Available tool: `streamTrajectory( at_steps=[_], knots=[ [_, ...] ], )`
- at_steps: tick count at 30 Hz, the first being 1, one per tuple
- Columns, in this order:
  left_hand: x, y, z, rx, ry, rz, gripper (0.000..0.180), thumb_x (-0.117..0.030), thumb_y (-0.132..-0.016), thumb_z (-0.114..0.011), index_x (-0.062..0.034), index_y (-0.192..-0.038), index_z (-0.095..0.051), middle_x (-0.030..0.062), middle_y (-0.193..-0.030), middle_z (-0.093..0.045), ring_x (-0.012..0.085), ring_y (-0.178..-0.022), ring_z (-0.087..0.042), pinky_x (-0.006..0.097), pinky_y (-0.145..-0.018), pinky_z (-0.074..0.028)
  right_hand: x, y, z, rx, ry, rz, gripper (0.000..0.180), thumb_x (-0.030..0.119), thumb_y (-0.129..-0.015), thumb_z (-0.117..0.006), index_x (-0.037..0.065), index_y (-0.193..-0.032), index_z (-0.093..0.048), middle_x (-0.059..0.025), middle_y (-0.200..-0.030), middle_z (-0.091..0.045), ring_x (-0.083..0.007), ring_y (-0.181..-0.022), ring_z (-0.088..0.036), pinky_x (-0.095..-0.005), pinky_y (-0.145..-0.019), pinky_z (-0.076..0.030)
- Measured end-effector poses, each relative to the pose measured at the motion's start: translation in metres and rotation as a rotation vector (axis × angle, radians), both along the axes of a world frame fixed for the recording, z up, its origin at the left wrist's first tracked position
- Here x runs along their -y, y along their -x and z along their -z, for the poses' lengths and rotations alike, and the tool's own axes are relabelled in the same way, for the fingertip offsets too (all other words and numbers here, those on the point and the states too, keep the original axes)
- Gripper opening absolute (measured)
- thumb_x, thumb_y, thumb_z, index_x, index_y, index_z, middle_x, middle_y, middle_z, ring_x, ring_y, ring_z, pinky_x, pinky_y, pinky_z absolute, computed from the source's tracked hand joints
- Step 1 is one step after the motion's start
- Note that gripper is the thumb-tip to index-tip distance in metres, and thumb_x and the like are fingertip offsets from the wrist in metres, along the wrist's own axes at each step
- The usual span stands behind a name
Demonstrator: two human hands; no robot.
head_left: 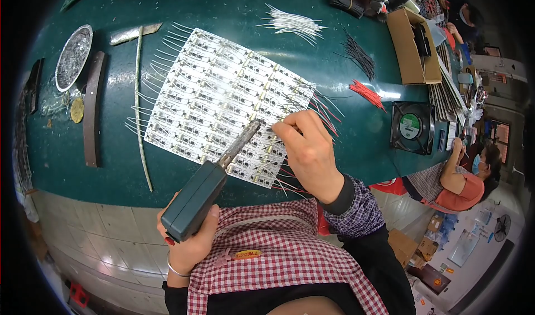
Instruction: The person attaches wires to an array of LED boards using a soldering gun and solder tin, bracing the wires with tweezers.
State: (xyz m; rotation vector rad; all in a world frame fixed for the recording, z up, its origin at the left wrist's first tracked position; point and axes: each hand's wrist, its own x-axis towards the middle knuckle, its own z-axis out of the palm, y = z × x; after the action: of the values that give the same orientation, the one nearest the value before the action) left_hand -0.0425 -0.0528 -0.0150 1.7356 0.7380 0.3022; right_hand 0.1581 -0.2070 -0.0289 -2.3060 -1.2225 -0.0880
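White LED strip panel [223, 92] with red and white leads, near tabletop [234, 8] front edge. Left hand [189, 240] fingers wrapped around soldering iron [209, 184]; right hand [309, 150] fingers pinching a wire. Open tabletop beyond.

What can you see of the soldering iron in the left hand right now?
The soldering iron has a boxy dark grey-green handle, plastic by the look, and a slim metal shaft ending in a tip. The left hand grips the handle's rear end above the table edge. It lies tilted, pointing up and right, its tip over the white circuit-board panel close to the right hand fingertips. Whether the tip touches the panel cannot be told.
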Motion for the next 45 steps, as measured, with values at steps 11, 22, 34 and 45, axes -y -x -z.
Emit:
streamTrajectory(
  at_steps=[11, 22, 34, 45],
  knots=[
    [0.003, 0.006, -0.001, -0.021, -0.007, -0.039, 0.019, -0.002, -0.071, -0.075, 0.0029, -0.089, -0.069, 0.0126, -0.082, -0.068, 0.0213, -0.065, -0.066, 0.029, -0.062, -0.052, 0.002, 0.011, 0.003, -0.018, -0.108, -0.010, 0.022, -0.009, -0.070, -0.069, 0.001, -0.089, -0.067, -0.0069, -0.075, -0.055, -0.0244, -0.071, -0.054, -0.0336, -0.060, -0.044],
    [-0.001, 0.000, -0.011, -0.029, 0.020, 0.047, 0.016, 0.002, -0.072, -0.072, 0.0057, -0.087, -0.069, 0.0143, -0.083, -0.067, 0.0221, -0.066, -0.066, 0.029, -0.063, -0.052, 0.002, 0.012, 0.000, -0.044, -0.043, -0.022, 0.021, -0.009, -0.070, -0.068, 0.002, -0.089, -0.067, -0.0070, -0.076, -0.055, -0.0244, -0.071, -0.054, -0.0341, -0.061, -0.045],
    [-0.001, 0.005, -0.005, -0.013, 0.007, 0.097, 0.016, 0.003, -0.072, -0.070, 0.0060, -0.087, -0.068, 0.0144, -0.082, -0.065, 0.0229, -0.066, -0.064, 0.030, -0.060, -0.051, 0.003, 0.007, 0.001, -0.080, -0.037, -0.036, 0.021, -0.008, -0.069, -0.070, 0.003, -0.087, -0.068, -0.0060, -0.076, -0.057, -0.0234, -0.072, -0.056, -0.0333, -0.061, -0.046],
    [-0.001, 0.006, -0.003, 0.003, 0.041, 0.065, 0.017, 0.003, -0.072, -0.070, 0.0063, -0.088, -0.068, 0.0136, -0.081, -0.065, 0.0213, -0.065, -0.064, 0.029, -0.060, -0.050, 0.006, 0.007, 0.005, -0.115, -0.104, -0.028, 0.021, -0.008, -0.069, -0.072, 0.002, -0.086, -0.068, -0.0062, -0.076, -0.058, -0.0224, -0.071, -0.056, -0.0324, -0.060, -0.046]
  ],
)
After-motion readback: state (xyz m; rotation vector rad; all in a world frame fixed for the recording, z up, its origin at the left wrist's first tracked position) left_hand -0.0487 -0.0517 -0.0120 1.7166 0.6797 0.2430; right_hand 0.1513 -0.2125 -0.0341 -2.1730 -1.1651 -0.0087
